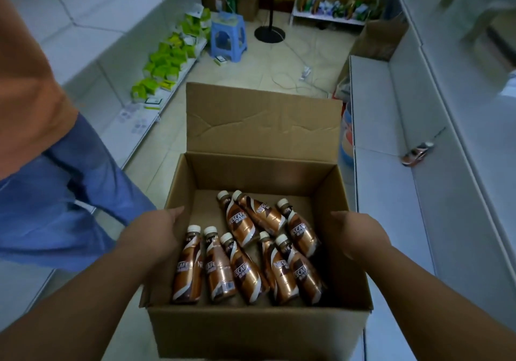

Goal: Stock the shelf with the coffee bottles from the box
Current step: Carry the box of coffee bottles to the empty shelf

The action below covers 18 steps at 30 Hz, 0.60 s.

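An open cardboard box is held in front of me, its far flap standing up. Several brown and gold coffee bottles with white caps lie loose on its bottom. My left hand grips the box's left wall. On the opposite wall my right hand grips the box. A white shelf runs along the right side, and one coffee bottle lies on it, farther back.
Another person in an orange top and blue jeans stands close on my left. The left shelves hold green and white packets. A blue stool, a black stand base, cables and cardboard boxes lie on the floor ahead.
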Each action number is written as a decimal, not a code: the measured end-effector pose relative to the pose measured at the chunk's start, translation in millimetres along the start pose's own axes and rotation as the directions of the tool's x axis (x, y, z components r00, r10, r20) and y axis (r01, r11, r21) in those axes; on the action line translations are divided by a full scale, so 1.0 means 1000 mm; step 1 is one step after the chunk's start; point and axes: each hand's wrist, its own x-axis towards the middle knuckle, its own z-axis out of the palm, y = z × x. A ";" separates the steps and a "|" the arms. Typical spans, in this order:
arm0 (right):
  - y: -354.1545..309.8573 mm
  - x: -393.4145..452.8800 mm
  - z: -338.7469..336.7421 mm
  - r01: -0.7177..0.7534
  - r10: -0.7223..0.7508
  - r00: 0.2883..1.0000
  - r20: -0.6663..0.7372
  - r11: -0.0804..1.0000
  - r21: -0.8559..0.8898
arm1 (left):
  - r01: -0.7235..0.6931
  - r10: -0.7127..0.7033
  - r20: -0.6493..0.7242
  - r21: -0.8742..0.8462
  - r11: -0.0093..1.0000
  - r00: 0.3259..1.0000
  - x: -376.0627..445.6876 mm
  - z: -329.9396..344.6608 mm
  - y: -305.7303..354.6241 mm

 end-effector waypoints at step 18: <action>-0.039 0.296 -0.126 -0.268 0.265 0.963 0.044 0.958 0.103 | -0.278 0.281 -0.009 0.101 0.955 0.960 0.396 -0.152 0.113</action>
